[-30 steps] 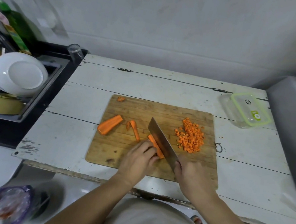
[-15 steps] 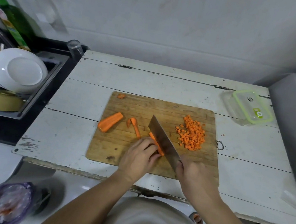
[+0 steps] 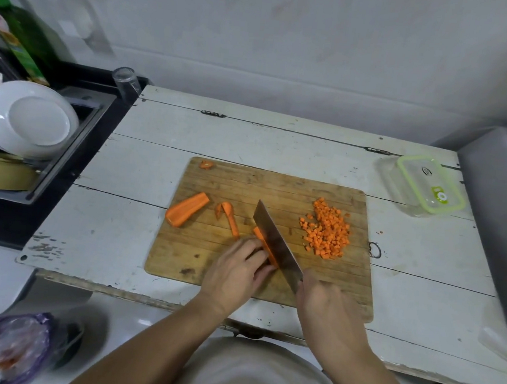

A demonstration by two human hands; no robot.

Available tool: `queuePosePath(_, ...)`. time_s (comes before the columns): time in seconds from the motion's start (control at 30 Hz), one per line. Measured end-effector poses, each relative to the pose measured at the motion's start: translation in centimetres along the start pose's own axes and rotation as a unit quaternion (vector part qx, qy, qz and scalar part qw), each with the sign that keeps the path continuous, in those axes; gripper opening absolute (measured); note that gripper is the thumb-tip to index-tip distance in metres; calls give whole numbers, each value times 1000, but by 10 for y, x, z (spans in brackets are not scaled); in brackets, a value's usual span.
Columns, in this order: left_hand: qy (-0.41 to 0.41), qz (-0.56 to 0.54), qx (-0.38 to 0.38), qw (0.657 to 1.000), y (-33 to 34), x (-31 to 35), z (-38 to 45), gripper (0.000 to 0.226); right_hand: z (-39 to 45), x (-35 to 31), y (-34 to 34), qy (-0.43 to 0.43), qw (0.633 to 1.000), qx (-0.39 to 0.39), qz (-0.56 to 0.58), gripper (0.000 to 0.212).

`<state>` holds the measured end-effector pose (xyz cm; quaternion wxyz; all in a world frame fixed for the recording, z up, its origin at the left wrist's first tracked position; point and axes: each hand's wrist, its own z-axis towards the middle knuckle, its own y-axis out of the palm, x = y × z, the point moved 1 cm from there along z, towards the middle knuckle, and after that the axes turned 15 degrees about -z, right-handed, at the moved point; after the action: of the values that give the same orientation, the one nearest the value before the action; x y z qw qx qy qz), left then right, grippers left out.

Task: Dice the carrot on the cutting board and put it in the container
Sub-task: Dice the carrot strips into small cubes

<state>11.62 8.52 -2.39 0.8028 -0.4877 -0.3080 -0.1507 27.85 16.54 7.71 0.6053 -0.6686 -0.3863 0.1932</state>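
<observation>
A wooden cutting board (image 3: 215, 256) lies on the white table. My right hand (image 3: 324, 307) grips a cleaver (image 3: 275, 243) whose blade stands edge-down on the board, against an orange carrot strip (image 3: 261, 239). My left hand (image 3: 236, 272) holds that strip down with curled fingers, just left of the blade. A pile of diced carrot (image 3: 327, 228) sits on the board's right side. A larger carrot piece (image 3: 186, 209), a thin curved slice (image 3: 228, 215) and a small end scrap (image 3: 207, 164) lie to the left. The clear container with a green-rimmed lid (image 3: 423, 186) stands at the table's far right.
A sink rack on the left holds a white plate (image 3: 27, 119) and a yellow bowl (image 3: 0, 173). A glass (image 3: 125, 82) stands at the table's back left corner, a green bottle (image 3: 22, 36) behind. A purple bag (image 3: 7, 351) lies lower left. A grey box (image 3: 504, 216) borders the right.
The hands, cleaver and carrot strip stay in nearly the same place on the board; only the view has shifted slightly.
</observation>
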Motion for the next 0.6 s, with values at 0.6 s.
queuePosePath(0.6, 4, 8, 2, 1000, -1, 0, 3, 18, 1, -1, 4, -15, 998, -31, -47, 35)
